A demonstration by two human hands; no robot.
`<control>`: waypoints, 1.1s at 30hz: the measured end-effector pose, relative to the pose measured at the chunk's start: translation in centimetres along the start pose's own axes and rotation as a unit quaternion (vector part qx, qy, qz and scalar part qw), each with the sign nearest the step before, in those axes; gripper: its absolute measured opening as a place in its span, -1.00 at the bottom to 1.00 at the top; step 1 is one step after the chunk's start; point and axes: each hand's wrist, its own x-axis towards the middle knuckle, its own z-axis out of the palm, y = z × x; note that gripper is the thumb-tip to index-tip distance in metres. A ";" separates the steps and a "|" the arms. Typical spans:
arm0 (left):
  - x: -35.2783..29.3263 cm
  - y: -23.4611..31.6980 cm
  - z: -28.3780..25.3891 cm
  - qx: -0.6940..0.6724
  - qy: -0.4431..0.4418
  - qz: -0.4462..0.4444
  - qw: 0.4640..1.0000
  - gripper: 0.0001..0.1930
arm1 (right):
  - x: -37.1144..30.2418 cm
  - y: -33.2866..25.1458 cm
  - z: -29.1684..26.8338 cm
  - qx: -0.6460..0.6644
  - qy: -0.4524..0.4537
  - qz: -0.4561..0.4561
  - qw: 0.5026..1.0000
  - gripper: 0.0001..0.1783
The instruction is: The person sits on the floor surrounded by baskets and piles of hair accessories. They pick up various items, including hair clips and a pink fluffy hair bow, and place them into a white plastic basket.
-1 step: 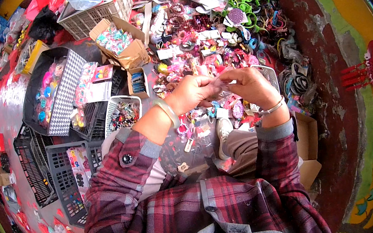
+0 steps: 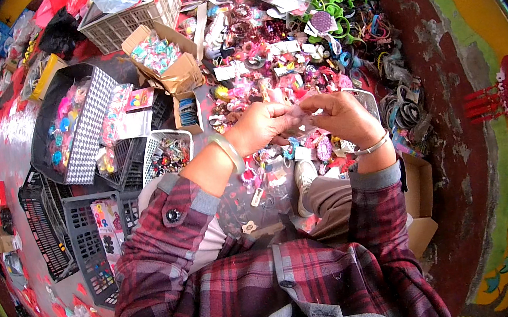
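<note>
My left hand (image 2: 259, 127) and my right hand (image 2: 345, 118) meet above a large heap of hair accessories (image 2: 314, 77). Both have their thumbs and fingers pinched on a small clear plastic bag (image 2: 302, 120), stretched between them. Its contents, if any, are too blurred to make out. A pale bangle (image 2: 228, 154) circles my left wrist and a thinner bracelet (image 2: 371, 145) my right. Behind my right hand shows part of a white basket (image 2: 375, 104). Small hair ornaments (image 2: 322, 148) lie below my fingers.
To the left stand a white basket (image 2: 148, 161) of small pieces, an open carton (image 2: 192, 70) of packets, a small box (image 2: 201, 127) and a dark grey crate (image 2: 77, 226). Green headbands (image 2: 342, 12) lie far right, beside a worn wall (image 2: 456, 132). My shoe (image 2: 304, 184) rests below the heap.
</note>
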 end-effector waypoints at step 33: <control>0.1 0.1 1.2 -0.070 0.079 0.061 0.993 -0.67 | 0.2 -1.1 0.0 0.135 -0.018 -0.044 0.990 -0.42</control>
